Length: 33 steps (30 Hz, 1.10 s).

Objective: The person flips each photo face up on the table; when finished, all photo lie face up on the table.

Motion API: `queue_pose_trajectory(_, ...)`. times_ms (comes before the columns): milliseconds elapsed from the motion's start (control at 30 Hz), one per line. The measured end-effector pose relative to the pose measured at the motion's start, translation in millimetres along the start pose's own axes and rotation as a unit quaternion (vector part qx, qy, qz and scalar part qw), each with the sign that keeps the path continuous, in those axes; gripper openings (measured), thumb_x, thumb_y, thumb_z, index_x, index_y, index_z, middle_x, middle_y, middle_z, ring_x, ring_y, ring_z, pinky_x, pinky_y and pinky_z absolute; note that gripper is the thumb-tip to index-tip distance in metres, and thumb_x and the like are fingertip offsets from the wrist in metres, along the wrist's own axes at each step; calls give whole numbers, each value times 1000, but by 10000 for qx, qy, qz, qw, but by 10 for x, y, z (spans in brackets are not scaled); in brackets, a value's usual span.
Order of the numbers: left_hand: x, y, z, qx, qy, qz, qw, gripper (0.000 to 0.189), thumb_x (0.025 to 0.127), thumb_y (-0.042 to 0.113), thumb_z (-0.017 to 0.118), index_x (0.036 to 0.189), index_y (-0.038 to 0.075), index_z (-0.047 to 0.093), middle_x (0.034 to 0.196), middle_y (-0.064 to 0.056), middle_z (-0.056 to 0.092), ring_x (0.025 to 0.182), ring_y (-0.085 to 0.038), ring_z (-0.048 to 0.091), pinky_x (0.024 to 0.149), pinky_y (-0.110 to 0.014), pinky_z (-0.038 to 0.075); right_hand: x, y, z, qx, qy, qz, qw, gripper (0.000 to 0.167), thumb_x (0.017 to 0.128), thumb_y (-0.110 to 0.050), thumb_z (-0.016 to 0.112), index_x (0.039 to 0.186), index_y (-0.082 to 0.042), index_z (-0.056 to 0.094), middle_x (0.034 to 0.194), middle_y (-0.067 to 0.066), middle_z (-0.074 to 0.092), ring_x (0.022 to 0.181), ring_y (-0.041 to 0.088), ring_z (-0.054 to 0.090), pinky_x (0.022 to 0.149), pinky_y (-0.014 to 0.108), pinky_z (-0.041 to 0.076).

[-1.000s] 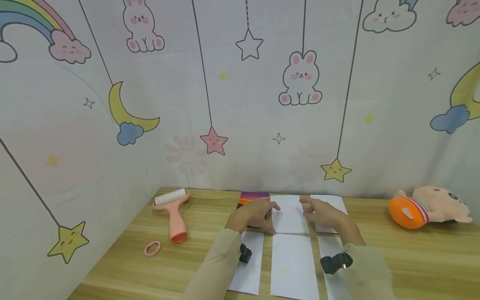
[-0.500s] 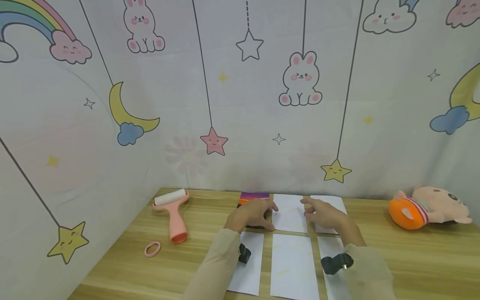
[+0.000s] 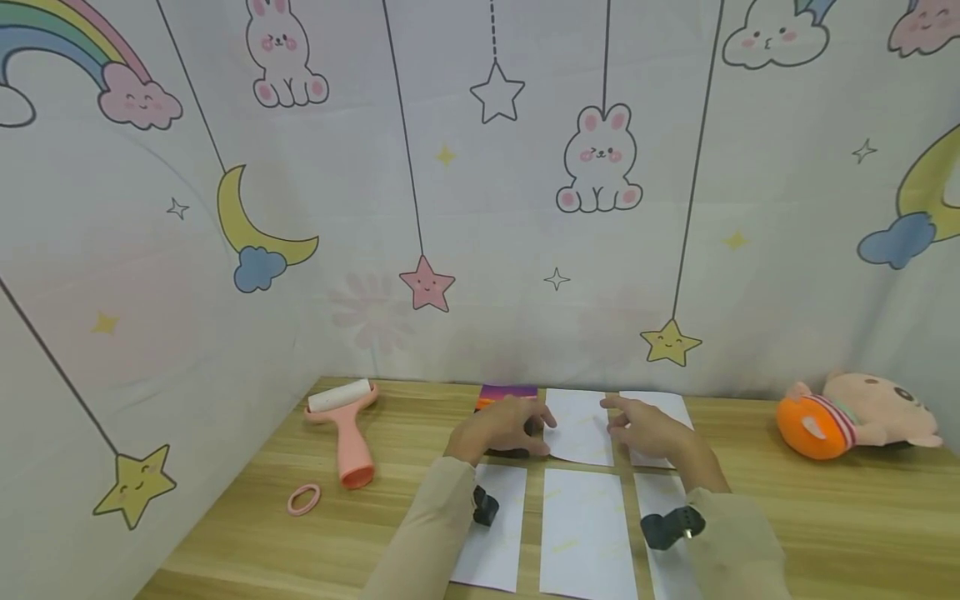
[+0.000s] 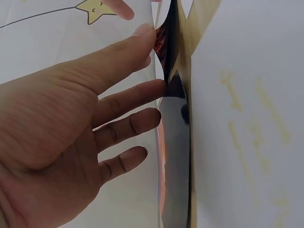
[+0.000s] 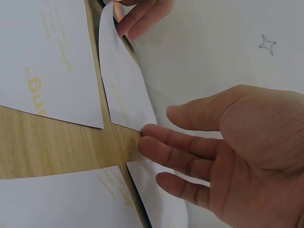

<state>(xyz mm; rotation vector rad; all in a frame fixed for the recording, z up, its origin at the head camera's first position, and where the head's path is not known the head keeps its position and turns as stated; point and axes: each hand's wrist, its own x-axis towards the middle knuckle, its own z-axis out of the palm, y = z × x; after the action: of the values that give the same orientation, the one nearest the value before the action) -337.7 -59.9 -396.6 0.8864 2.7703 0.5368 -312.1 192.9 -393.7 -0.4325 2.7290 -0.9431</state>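
A white sheet with faint yellow print [image 3: 581, 429] lies in the middle of the back row, its near left corner bowed upward. At its left edge is my left hand [image 3: 506, 425], thumb and index finger spread apart; in the left wrist view the thumb tip [image 4: 145, 35] meets the bent-up edge, whose underside is dark and reddish. My right hand [image 3: 648, 429] has its fingers loosely extended, fingertips [image 5: 148, 129] right at the sheet's right corner. Under my left hand lies a purple-and-orange picture sheet [image 3: 510, 391], partly hidden. Another white sheet [image 3: 675, 406] lies beneath my right hand.
Three white sheets form the front row: left [image 3: 498, 533], middle [image 3: 588, 533] and right [image 3: 663, 567], the outer ones partly under my forearms. A pink-handled lint roller [image 3: 351, 437] and a pink ring [image 3: 303, 500] lie left. A plush toy [image 3: 862, 417] rests at the right.
The middle back sheet has shifted slightly right and away from the front row, and its near left corner now bows up. My left hand has lowered very slightly; the right hand has hardly moved.
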Motion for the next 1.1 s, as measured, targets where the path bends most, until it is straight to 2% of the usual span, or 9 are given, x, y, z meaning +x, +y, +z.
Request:
queue_pose_trajectory(200,-20,-8,-20,-271,-79,15,9996,38,89,28,78,124,19,68,111,2,70,107,-13,62,97,-32,47,-9,-14,-6,-20,-6,17,10000,52,97,-7,59,146,2,43,128,28,60,121,44,56,98,58,45)
queue_pose_trajectory(400,-31,-14,-29,-381,-123,55,9992,32,91,29,76,121,21,68,104,9,70,104,-11,62,95,-31,47,-8,1,5,-11,0,26,10000,51,97,-7,60,145,2,44,127,28,61,121,44,56,99,58,44)
queue_pose_trajectory(767,-27,-27,-25,-436,-121,219,9987,32,91,29,76,121,20,72,109,6,71,104,-10,62,93,-28,48,-21,15,5,-42,-8,-94,9999,50,98,-7,58,145,5,44,127,29,61,120,44,57,99,58,44)
queue_pose_trajectory(1100,14,-68,-50,-809,-60,629,9947,29,89,22,77,116,11,75,102,7,73,89,-2,61,80,-20,49,-28,13,-6,-24,15,-159,9999,50,97,-6,60,144,4,45,124,26,63,113,39,62,94,56,48)
